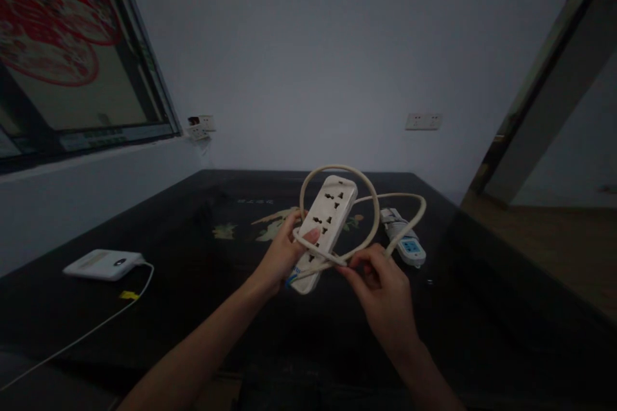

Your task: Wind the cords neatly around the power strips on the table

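Observation:
A white power strip point(330, 212) with several sockets tilts above the dark table. My left hand point(284, 247) grips its lower left side, thumb pressed on the socket face. A pale cord point(377, 205) loops around the strip and crosses over its lower part. Between the fingertips of my right hand point(383, 289) the cord is pinched, just right of the strip's lower end. From there more cord arcs out to the right. Something blue point(291, 280) shows at the strip's lower end. Behind my right hand lies a second power strip point(411, 247) with a blue face, its grey cord wrapped around it.
On the black table point(193, 327), a white power bank-like device point(103, 264) sits at left with a thin white cable point(110, 318) running off the near edge. A yellow scrap point(129, 295) lies beside it. Wall sockets point(423, 121) are behind; a window point(72, 77) is at left.

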Demonstrator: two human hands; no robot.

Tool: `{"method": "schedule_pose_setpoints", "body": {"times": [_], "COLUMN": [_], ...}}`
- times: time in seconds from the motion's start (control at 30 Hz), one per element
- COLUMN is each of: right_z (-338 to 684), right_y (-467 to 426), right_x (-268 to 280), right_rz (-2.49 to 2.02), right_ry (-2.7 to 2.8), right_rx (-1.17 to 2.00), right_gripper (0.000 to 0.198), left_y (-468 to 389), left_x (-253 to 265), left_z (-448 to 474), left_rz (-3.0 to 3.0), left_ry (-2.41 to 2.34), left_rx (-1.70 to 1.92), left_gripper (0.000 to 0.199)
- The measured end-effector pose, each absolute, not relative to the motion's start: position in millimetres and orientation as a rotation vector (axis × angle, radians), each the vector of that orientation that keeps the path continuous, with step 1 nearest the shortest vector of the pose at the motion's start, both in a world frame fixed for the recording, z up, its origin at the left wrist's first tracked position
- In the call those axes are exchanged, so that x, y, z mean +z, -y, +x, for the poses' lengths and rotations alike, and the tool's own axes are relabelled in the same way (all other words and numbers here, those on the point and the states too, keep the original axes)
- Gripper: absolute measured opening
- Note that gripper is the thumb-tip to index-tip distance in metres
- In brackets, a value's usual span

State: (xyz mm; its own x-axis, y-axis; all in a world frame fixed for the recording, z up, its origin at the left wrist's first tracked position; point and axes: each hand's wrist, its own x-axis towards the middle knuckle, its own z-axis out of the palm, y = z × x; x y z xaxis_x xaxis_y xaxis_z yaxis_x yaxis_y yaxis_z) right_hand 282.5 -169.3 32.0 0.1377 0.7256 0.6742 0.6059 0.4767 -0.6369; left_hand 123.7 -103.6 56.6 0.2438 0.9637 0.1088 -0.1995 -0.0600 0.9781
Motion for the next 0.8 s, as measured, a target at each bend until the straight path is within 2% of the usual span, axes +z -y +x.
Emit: {"method": "schedule_pose_setpoints", "body": {"times": [0.23,0.47,0.53,0.63,0.7,0.8], "right_z": [292.6,294.6,300.6,321.4,344.3,390.7], "right_y": [171.1,175.7,178.4,185.8,193.4,208.0], "right_x": [39.6,43.1,41.5,39.1,37.0,31.7], "right_rz": [-1.211,-1.201,-1.211,-1.286,-1.392,-1.612], "right_ry": [1.477,1.445,1.448,1.465,1.454,1.415], "right_rx": [0.404,0.507,0.528,0.488,0.416,0.258], "right_gripper": [0.016,0.017,0.025,0.052,0.064,0.061], "left_y": [111.5,111.0,107.6,98.3,90.4,79.2], "left_x": [51.6,50.6,50.8,50.9,50.5,49.0], "left_z": [111.9,108.0,105.4,96.3,86.9,70.1], "left_rz": [1.319,1.239,1.191,1.14,1.11,1.058], "left_ry": [-0.804,-0.865,-0.841,-0.829,-0.853,-0.894], "left_rx": [1.11,1.106,1.11,1.127,1.165,1.24], "left_gripper": [0.052,0.039,0.039,0.04,0.038,0.035]}}
